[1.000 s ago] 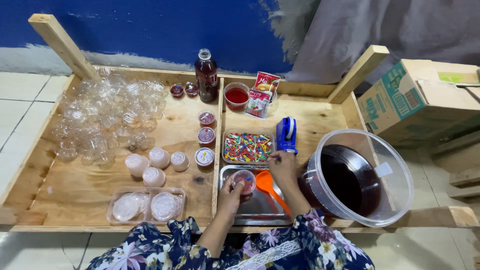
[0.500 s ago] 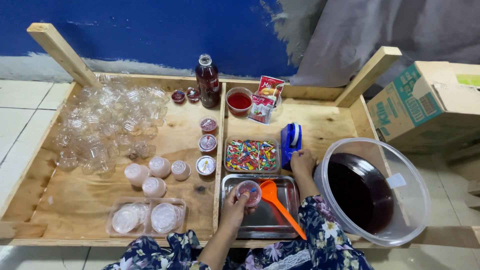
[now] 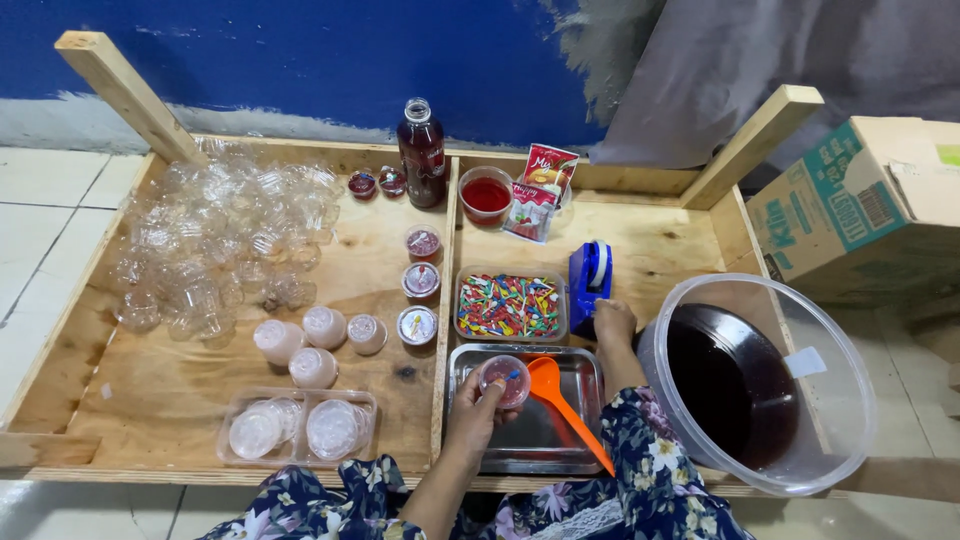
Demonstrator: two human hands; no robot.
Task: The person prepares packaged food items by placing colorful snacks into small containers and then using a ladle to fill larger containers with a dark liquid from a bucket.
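Observation:
My left hand (image 3: 474,410) holds a small clear cup (image 3: 505,380) of reddish jelly over the metal tray (image 3: 572,365). An orange spoon (image 3: 562,402) lies in that tray beside the cup. My right hand (image 3: 612,322) rests closed at the foot of the blue tape dispenser (image 3: 588,275), next to the box of coloured picks (image 3: 509,305). I cannot tell whether it holds anything. Three filled, lidded cups (image 3: 420,282) stand in a column left of the picks. A big clear tub of dark liquid (image 3: 745,385) sits at the right.
A heap of empty clear cups (image 3: 215,240) covers the back left. Several pale upturned cups (image 3: 310,340) and a tray of lids (image 3: 297,427) lie near the front. A dark bottle (image 3: 421,152), red bowl (image 3: 486,193), sachets (image 3: 537,190) stand at the back; cardboard box (image 3: 865,205) at right.
My right hand moved from the metal tray up to the tape dispenser. My left hand stays at the tray with the jelly cup. The camera view has shifted slightly.

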